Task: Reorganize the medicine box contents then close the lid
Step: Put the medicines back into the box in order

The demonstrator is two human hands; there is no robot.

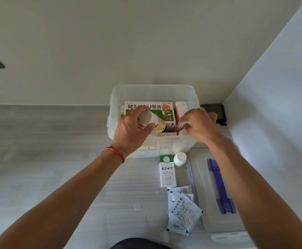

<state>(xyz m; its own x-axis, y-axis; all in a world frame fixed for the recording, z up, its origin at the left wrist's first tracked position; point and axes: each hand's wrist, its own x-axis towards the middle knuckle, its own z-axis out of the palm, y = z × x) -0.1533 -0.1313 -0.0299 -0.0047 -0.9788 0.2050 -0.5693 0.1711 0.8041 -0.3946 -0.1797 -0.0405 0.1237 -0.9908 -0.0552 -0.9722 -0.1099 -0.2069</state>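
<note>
Clear plastic medicine box sits open on the tabletop as my left hand grips a white-capped bottle over it and my right hand pinches a red-and-white carton inside, so I judge I'm mid-packing, with the lid still off beside me.

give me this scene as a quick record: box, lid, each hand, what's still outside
box: clear bin, open, cartons inside
lid: off, flat on the floor right of the bin
left hand: grips a white-capped bottle over the bin
right hand: on a red-and-white carton in the bin
outside: white carton, small white bottle, sachets
</note>
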